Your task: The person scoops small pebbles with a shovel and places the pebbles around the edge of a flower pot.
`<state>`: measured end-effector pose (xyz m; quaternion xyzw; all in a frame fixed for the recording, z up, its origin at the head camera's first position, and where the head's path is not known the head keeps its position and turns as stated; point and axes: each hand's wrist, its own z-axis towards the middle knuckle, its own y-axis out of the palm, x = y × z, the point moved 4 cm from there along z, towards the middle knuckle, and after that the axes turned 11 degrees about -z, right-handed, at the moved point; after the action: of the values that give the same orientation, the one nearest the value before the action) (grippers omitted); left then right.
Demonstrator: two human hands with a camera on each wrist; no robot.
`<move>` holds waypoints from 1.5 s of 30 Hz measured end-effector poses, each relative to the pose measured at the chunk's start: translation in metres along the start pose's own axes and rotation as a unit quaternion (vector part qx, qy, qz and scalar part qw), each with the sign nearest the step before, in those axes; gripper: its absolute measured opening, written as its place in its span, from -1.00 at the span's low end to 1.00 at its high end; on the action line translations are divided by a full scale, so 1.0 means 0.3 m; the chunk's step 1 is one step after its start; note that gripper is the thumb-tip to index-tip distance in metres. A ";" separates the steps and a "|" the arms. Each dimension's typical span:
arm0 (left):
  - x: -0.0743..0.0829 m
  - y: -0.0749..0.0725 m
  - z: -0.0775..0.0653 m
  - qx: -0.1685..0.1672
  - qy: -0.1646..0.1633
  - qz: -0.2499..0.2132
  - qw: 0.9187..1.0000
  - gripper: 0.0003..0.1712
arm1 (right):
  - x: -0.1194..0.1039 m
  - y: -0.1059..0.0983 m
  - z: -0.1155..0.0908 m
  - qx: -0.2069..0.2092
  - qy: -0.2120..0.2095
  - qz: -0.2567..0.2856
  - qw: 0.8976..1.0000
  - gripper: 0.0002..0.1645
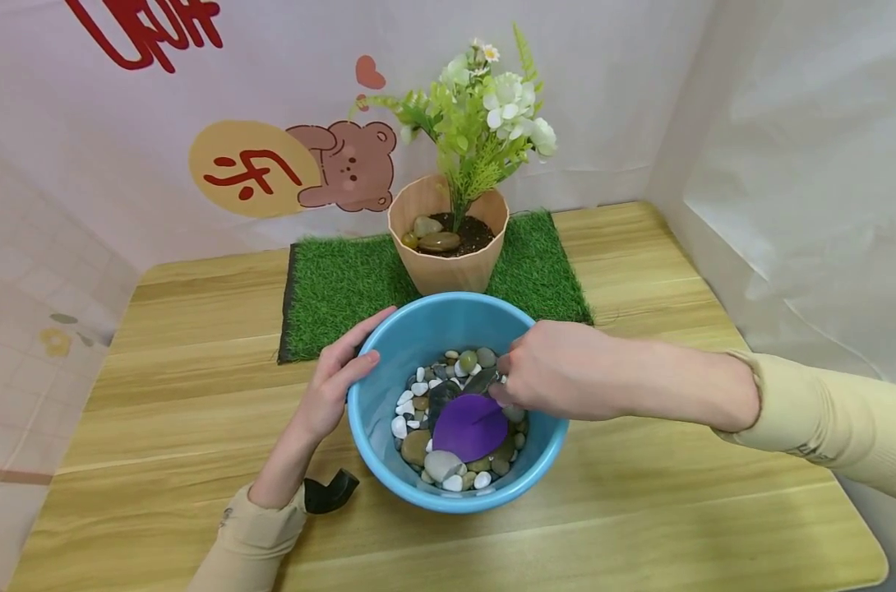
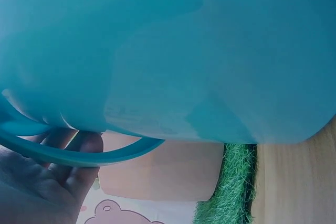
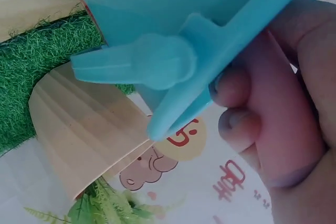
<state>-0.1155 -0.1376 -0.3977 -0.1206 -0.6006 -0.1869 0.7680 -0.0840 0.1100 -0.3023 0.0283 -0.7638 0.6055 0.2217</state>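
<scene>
A blue bucket stands on the table, with pebbles of mixed size and colour covering its bottom. The left hand holds the bucket's left rim, thumb over the edge and fingers along the outside. In the left wrist view, the fingers are beside the blue bail handle. Over the right rim reaches the right hand, gripping a toy shovel by its pink handle. The shovel's purple blade is down among the pebbles. Part of the handle is hidden by the hand.
Behind the bucket, a peach flowerpot with flowers, soil and several stones stands on a green turf mat. A black curved piece is by the left wrist. Cloth walls stand behind and beside the table.
</scene>
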 end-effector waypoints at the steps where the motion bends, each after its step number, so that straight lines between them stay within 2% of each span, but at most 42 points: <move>1: 0.000 -0.001 -0.001 0.001 0.001 0.002 1.000 -0.37 | 0.002 -0.002 -0.003 0.004 -0.001 0.004 1.000 -0.84; 6: 0.000 -0.003 -0.001 -0.001 0.001 0.004 1.000 -0.37 | 0.009 0.014 0.010 0.005 0.005 0.058 0.998 -0.90; 10: -0.001 -0.004 -0.002 -0.001 -0.003 0.000 1.000 -0.36 | -0.007 0.043 0.037 0.008 -0.007 0.067 0.998 -0.88; 14: -0.004 -0.004 -0.002 -0.002 -0.005 -0.001 1.000 -0.36 | 0.001 0.060 0.046 0.021 -0.007 0.107 0.994 -0.84; 22: -0.005 -0.006 0.000 0.000 -0.005 0.003 1.000 -0.36 | 0.048 0.043 0.045 0.023 0.014 0.179 0.983 -0.91; 29: -0.007 -0.006 -0.001 0.000 -0.005 0.000 1.000 -0.36 | 0.063 0.038 0.035 0.030 0.030 0.214 0.976 -0.94; 39: -0.007 -0.003 0.000 0.000 -0.005 -0.004 1.000 -0.36 | 0.099 0.044 0.002 0.037 0.075 0.282 0.956 -0.83; 45: -0.007 -0.004 0.000 0.000 -0.008 -0.004 1.000 -0.36 | 0.112 0.048 -0.015 0.036 0.081 0.310 0.947 -0.77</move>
<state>-0.1163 -0.1384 -0.3996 -0.1195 -0.6076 -0.1890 0.7621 -0.1175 0.1258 -0.3022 -0.2513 -0.6918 0.6718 0.0832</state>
